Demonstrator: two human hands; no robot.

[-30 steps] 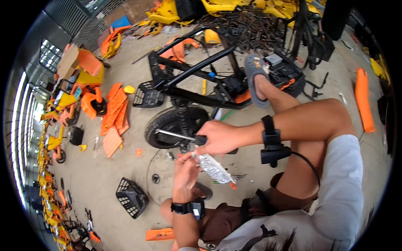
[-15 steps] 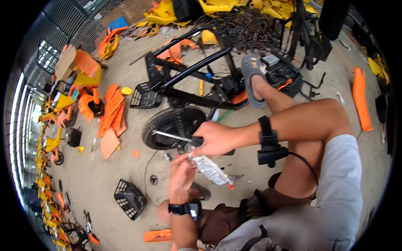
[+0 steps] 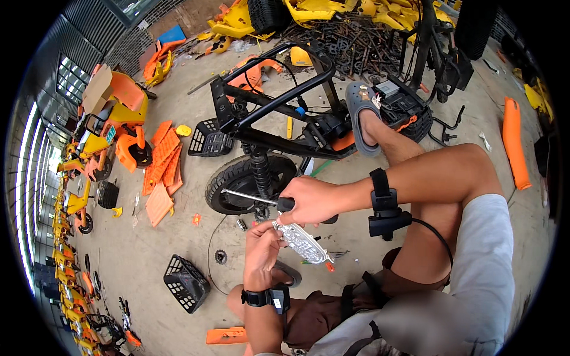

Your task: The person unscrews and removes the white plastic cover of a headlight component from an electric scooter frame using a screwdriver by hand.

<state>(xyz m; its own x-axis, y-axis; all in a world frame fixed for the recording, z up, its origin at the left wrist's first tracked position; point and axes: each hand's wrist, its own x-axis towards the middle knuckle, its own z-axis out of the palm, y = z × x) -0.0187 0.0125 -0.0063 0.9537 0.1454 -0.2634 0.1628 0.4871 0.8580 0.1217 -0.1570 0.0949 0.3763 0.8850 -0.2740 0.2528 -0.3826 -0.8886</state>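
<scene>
My right hand [image 3: 312, 200] is closed around the black handle of a screwdriver [image 3: 249, 197], whose bare shaft points left. Just below it, my left hand [image 3: 261, 243] grips the upper end of a long, rounded silver metal cover [image 3: 303, 242] with a ribbed surface. Both hands nearly touch at that end, and the fingers partly hide it. Beyond them stands a black scooter frame [image 3: 279, 101] with a spring shock absorber [image 3: 259, 169] and a thick-treaded wheel [image 3: 222, 184]. The screwdriver's shaft crosses in front of the wheel; I cannot tell whether they touch.
A black plastic basket [image 3: 185, 285] and a small sprocket [image 3: 221, 256] lie on the floor. Orange panels [image 3: 161, 160] are stacked at the left. At the back is a heap of dark metal parts [image 3: 356, 53]. A long orange part [image 3: 514, 145] lies right.
Everything in view has shifted slightly right and down. My hands keep their holds on the screwdriver and the silver cover, which has turned slightly.
</scene>
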